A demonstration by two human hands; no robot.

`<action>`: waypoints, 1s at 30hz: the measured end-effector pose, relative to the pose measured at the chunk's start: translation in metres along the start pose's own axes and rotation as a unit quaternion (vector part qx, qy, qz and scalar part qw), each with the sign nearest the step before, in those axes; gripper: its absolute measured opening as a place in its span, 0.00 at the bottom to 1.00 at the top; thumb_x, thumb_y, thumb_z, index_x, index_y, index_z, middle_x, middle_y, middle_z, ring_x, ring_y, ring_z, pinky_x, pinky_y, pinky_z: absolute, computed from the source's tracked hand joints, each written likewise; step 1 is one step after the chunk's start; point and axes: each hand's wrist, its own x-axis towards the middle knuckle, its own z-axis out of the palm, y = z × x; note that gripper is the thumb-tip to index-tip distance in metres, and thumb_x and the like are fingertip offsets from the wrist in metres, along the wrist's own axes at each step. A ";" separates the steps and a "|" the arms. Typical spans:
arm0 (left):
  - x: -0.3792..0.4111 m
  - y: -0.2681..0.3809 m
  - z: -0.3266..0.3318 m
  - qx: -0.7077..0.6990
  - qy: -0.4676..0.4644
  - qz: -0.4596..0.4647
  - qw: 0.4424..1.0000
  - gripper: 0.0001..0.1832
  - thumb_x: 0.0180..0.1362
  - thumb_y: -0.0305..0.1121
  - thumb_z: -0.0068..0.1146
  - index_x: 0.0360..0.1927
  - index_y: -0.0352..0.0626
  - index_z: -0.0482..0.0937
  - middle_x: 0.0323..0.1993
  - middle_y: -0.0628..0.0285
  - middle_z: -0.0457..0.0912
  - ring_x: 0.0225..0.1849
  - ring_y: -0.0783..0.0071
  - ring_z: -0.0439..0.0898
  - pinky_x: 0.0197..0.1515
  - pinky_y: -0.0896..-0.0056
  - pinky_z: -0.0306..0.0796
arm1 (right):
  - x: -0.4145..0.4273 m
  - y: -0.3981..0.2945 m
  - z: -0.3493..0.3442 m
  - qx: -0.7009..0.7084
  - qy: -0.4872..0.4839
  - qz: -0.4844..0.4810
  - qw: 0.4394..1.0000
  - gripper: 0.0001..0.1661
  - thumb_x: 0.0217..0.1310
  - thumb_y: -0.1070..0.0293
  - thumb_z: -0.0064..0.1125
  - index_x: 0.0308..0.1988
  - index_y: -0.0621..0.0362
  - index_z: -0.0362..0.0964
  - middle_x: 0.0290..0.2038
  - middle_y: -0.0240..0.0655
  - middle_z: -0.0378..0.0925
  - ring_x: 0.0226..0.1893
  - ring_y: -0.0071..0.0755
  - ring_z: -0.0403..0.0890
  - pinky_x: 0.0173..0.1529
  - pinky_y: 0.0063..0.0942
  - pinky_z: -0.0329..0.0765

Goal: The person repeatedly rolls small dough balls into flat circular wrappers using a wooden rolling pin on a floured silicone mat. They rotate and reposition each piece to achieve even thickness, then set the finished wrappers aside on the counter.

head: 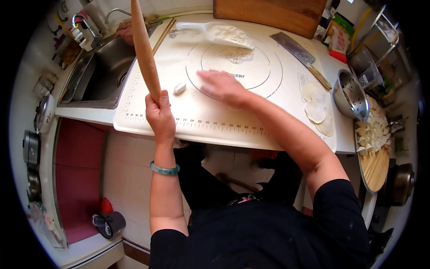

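Observation:
My left hand (160, 116) grips one end of a tapered wooden rolling pin (145, 50), which is raised on a slant above the pastry board. My right hand (221, 85) is blurred and palm down over the cream-coloured board (215, 114), fingers stretched out. What lies under its palm is hidden; a pale rounded edge shows just below the wrist. Between the two hands sits a small floured lump of dough (179, 88). Thin round dough wrappers (315, 112) overlap at the board's right side. A white scoop (228, 33) full of flour rests at the back.
A cleaver (295, 50) lies at the board's back right. Beyond are a metal bowl (351, 94) and a tray (373, 171) of folded dumplings. Chopsticks (164, 35) lie near the sink (107, 70) at left. An upright wooden board (268, 15) stands behind.

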 end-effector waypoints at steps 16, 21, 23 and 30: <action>-0.004 0.000 0.003 0.058 0.022 0.016 0.998 0.14 0.69 0.43 0.55 0.37 0.42 0.72 0.21 0.73 0.67 0.22 0.86 0.63 0.25 0.82 0.60 | -0.076 0.037 -0.038 -0.261 -0.018 0.140 0.955 0.46 0.69 0.37 0.36 0.74 0.55 0.43 0.77 0.40 0.39 0.77 0.39 0.39 0.77 0.41 0.34; -0.002 0.000 0.000 0.046 0.016 0.001 0.999 0.15 0.69 0.44 0.55 0.38 0.41 0.73 0.22 0.72 0.67 0.23 0.86 0.63 0.25 0.82 0.61 | -0.063 -0.020 0.005 -0.257 -0.085 0.009 0.963 0.46 0.70 0.37 0.33 0.74 0.56 0.42 0.76 0.40 0.40 0.77 0.39 0.39 0.77 0.41 0.34; -0.002 -0.001 -0.001 0.043 0.012 -0.001 0.999 0.15 0.69 0.44 0.55 0.39 0.41 0.73 0.22 0.72 0.67 0.23 0.86 0.63 0.26 0.82 0.62 | -0.074 -0.011 0.008 -0.199 -0.063 -0.021 0.978 0.39 0.70 0.43 0.42 0.72 0.52 0.52 0.75 0.41 0.48 0.76 0.39 0.45 0.77 0.40 0.39; -0.005 0.005 0.001 0.086 -0.021 0.030 0.996 0.14 0.68 0.42 0.56 0.41 0.39 0.74 0.23 0.68 0.72 0.24 0.81 0.68 0.29 0.76 0.66 | -0.094 0.014 -0.026 0.096 0.132 0.040 0.986 0.21 0.69 0.64 0.53 0.60 0.52 0.71 0.59 0.41 0.73 0.60 0.43 0.72 0.65 0.33 0.69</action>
